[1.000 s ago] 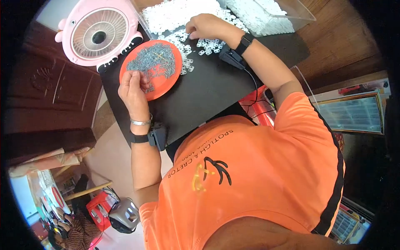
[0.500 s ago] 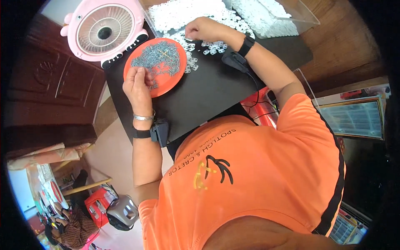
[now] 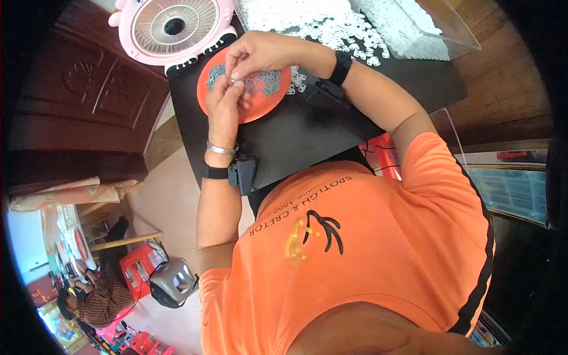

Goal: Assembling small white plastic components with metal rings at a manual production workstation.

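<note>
My right hand (image 3: 260, 53) and my left hand (image 3: 223, 109) meet fingertip to fingertip above a round orange plate (image 3: 260, 110). Both are closed in a pinch. At the joined fingertips shows a small white plastic piece (image 3: 234, 78), pinched by the right hand; what the left fingers grip is too small to make out. Thin grey metal pins, like screws or nails, lie heaped (image 3: 270, 81) on the plate, partly hidden beneath my hands. Flat white plastic pieces with holes (image 3: 364, 41) are strewn across the black table (image 3: 284, 142) beyond my right forearm.
A pink animal-shaped fan (image 3: 127, 40) stands at the table's far left, close to the plate. Along the far side, a clear plastic bin (image 3: 464, 36) holds more white pieces. Dark box-like devices are strapped at both wrists. A person (image 3: 106, 299) sits at lower left.
My right hand has come left from the white pieces to the plate, joining my left hand at the fingertips. The whole view has shifted, so the table sits farther right and higher.
</note>
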### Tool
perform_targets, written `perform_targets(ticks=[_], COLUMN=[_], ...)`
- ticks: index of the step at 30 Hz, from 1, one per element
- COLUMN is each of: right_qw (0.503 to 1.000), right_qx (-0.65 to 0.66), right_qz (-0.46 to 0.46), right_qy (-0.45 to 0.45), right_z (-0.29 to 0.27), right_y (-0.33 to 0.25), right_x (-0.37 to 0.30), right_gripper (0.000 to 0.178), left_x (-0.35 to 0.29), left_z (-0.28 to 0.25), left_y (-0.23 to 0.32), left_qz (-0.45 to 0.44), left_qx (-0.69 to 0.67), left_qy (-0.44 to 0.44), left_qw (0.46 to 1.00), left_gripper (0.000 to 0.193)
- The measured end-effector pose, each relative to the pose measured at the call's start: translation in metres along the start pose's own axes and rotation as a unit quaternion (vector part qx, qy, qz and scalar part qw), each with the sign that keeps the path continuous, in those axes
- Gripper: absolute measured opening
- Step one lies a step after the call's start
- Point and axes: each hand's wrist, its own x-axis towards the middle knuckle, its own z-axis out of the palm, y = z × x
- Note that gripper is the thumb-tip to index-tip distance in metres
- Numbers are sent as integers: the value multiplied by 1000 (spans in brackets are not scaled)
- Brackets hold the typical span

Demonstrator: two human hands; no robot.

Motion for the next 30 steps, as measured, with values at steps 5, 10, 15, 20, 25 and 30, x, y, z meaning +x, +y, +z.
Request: perform_targets(ticks=[5, 10, 15, 20, 25, 30], right_qw=[1000, 999, 970, 945, 925, 877], right_qx=[-14, 31, -203, -328, -364, -473], right_qz=[-4, -2, -92, -16, 15, -13], right_qy=[14, -5, 93, 7, -108, -77], right_z=[4, 6, 4, 9, 17, 36], right_y=[4, 10, 13, 19, 20, 10], right_x=[10, 10, 8, 3, 2, -6], right_gripper=[17, 19, 17, 14, 10, 8], left_x=[1, 1, 5, 7, 7, 8], left_z=[-8, -11, -26, -33, -32, -30], left_y=[8, 11, 6, 3, 6, 5], left_qz=[-20, -16, 14, 47, 35, 28], left_qx=[-32, -53, -71, -105, -99, -88], left_qy=[3, 21, 75, 132, 141, 157], left_qw=[999, 998, 995, 984, 984, 983], left_gripper=[13, 14, 13, 12, 12, 11])
